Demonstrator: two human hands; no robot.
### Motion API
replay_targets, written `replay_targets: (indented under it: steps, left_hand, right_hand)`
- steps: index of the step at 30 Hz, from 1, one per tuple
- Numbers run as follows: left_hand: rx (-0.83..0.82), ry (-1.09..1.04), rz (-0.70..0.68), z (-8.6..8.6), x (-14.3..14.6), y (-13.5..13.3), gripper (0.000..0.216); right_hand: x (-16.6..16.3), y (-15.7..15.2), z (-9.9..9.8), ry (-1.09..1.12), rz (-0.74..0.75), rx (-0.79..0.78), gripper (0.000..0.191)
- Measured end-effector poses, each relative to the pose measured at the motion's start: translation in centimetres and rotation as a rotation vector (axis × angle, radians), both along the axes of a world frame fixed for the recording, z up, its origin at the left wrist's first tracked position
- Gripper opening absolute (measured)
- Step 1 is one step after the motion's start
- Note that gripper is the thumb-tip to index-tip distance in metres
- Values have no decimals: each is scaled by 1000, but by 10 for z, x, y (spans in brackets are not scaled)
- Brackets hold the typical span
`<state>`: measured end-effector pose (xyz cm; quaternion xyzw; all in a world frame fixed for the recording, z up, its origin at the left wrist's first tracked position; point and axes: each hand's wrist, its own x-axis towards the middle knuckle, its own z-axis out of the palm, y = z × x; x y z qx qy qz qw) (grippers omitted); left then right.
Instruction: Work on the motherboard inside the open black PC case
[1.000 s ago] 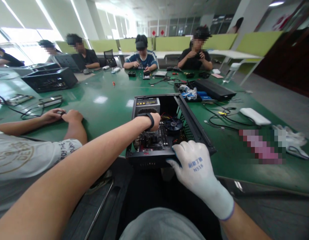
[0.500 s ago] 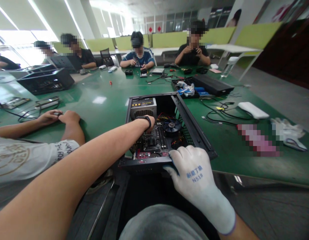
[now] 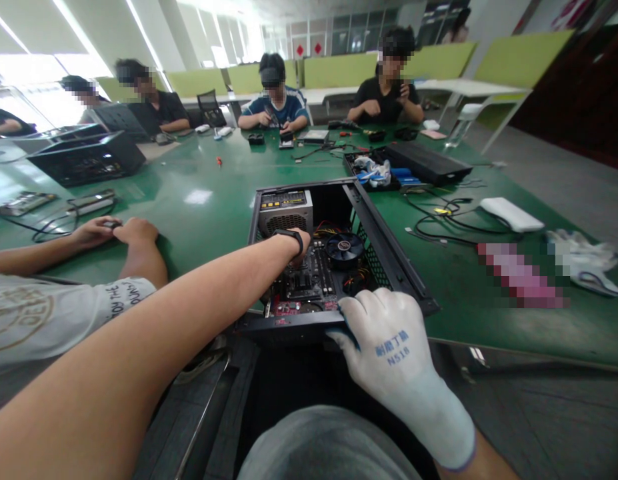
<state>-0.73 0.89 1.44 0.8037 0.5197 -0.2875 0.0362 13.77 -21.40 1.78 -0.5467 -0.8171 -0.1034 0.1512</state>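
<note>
An open black computer case (image 3: pixel 399 267) lies on its side at the table's near edge. My left hand (image 3: pixel 303 243), bare with a black band at the wrist, reaches inside it over the motherboard (image 3: pixel 305 285); its fingers are hidden below the wrist. Beyond that hand sits the power supply (image 3: pixel 287 215), grey with a black label. To its right is a round black fan (image 3: pixel 345 248) among coloured wires. In a white work glove, my right hand (image 3: pixel 385 337) is closed over the case's near rim, thumb outside.
At left, a neighbour's hands (image 3: pixel 119 230) hold a small dark object. A tool tray (image 3: pixel 376 177) with gloves, black cables (image 3: pixel 439 220), a white box (image 3: pixel 511 213) and a loose glove (image 3: pixel 583 260) lie to the right. Another computer case (image 3: pixel 89 157) stands far left; several people sit opposite.
The view has tilted and shifted slightly. Both my hands keep their places on and in the case. Across the table, the person at right has lowered one hand.
</note>
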Motion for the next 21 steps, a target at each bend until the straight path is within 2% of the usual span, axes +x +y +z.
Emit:
replay_targets:
  steps: [6,11,21]
  left_hand:
    - [15,93,-45,4,4,-3,68]
    - [25,76,-51,8,4,-7,63]
    - [-6,55,-33,5,8,5,61]
  right_hand:
    - [0,1,1,3,-3,20,25]
    - [-1,1,1,7,8,16,25]
    - [0,1,-1,19,7,23,26]
